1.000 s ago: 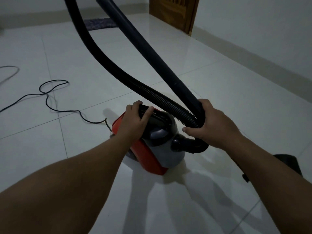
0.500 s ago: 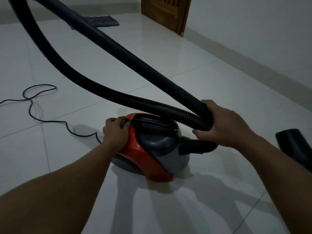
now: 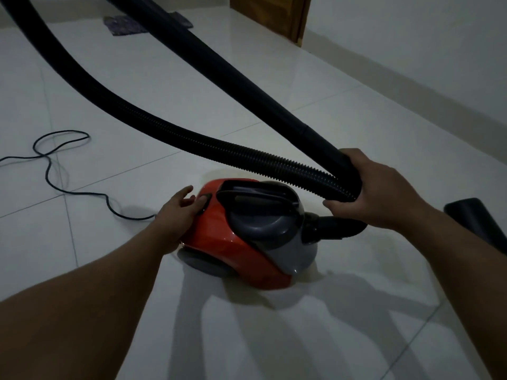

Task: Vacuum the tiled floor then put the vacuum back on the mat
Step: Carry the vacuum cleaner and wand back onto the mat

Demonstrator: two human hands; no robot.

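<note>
A red and grey canister vacuum (image 3: 247,242) with a black carry handle sits on the white tiled floor (image 3: 301,325) in front of me. My left hand (image 3: 178,209) rests against its red rear end, fingers spread, thumb on a dark button there. My right hand (image 3: 375,193) grips the black ribbed hose (image 3: 164,127) together with the smooth black wand (image 3: 247,78) just above the vacuum's front. Hose and wand both run up and out of the top left of the frame. A dark patterned mat (image 3: 129,24) lies far back on the floor.
The black power cord (image 3: 55,165) loops over the tiles at left and runs to the vacuum's rear. A black nozzle piece (image 3: 474,220) shows at the right edge. A wooden door (image 3: 274,15) and a white wall with a skirting stand at back right.
My left hand has left the carry handle and slid back to the vacuum's red rear end. The view shifted, so the vacuum sits more to the right. My right hand kept its hold.
</note>
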